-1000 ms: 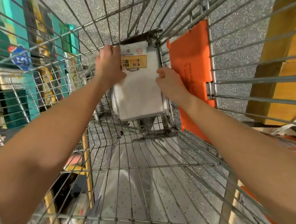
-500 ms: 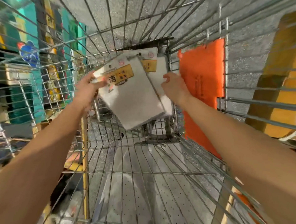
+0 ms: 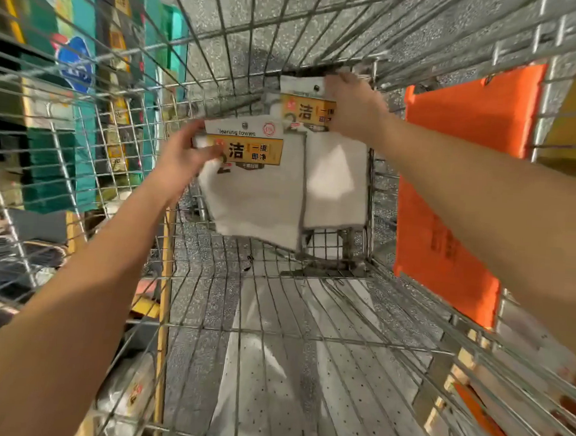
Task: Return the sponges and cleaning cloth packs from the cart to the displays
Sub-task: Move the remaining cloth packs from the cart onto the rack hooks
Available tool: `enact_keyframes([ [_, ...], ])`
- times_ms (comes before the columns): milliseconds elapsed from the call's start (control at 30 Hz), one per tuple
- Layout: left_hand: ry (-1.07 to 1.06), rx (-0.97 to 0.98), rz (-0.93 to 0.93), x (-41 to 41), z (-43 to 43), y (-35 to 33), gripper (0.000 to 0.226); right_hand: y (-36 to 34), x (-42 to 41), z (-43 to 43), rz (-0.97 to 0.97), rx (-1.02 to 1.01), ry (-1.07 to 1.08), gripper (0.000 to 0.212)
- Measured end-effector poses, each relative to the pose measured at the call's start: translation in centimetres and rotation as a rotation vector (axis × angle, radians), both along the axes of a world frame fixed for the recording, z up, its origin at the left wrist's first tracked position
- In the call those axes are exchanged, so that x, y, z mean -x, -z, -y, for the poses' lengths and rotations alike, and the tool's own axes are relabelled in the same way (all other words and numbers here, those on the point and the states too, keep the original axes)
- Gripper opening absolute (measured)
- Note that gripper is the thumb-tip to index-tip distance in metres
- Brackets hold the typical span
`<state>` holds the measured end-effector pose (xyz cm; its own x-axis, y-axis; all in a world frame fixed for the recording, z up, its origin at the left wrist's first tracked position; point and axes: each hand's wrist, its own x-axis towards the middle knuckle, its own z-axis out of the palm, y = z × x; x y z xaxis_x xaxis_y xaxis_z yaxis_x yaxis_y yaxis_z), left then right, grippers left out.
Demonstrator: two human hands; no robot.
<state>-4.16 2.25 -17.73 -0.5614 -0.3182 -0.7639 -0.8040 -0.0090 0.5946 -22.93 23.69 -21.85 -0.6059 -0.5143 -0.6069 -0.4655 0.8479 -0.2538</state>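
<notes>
While your left hand (image 3: 181, 159) pinches the front cleaning cloth pack (image 3: 257, 195) at its label's left edge, your right hand (image 3: 351, 107) grips the header of the rear pack (image 3: 336, 183). Both packs overlap, upright, at the far end of the wire cart (image 3: 306, 335), above its floor.

Bright, even light w/ warm cast; sharpest at the left hand (image 3: 179, 160) grip, where the front cloth pack (image 3: 257, 195) label reads clean, while the rear cloth pack (image 3: 335, 187) under the right hand (image 3: 350, 107) grip has a blown-out white glare patch. Shelves (image 3: 60, 119) left of the grips smear w/ motion blur, and forearms (image 3: 72, 305) nearer the cam go soft. Fisheye bows the cart (image 3: 273, 332) wires more w/ distance from the grips, esp. at frame edges.
</notes>
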Motion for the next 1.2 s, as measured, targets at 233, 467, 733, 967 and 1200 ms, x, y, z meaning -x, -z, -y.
enact_keyframes([
  [233, -0.144, -0.102, -0.016, -0.9, 1.7, -2.1, 0.033, -2.3, -1.1, -1.3, -0.06, -0.042, 0.176, 0.024],
  [467, -0.001, 0.035, -0.146, -0.1, 3.0, -9.0, 0.013, -11.9, -1.7, -3.2, 0.205, 0.142, 0.312, 0.033],
  [733, -0.01, 0.105, -0.374, 0.4, 4.8, -22.0, 0.019, -30.0, -3.6, -4.1, -0.009, 0.276, 0.308, 0.011],
  [967, -0.104, 0.164, -0.596, -1.3, 7.3, -35.0, 0.016, -44.5, -3.1, -3.6, -0.133, 0.406, 0.276, 0.024],
  [1200, -0.223, 0.32, -0.713, -11.0, 9.3, -47.0, 0.029, -56.1, -8.0, -0.4, -0.085, 0.646, 0.157, 0.028],
])
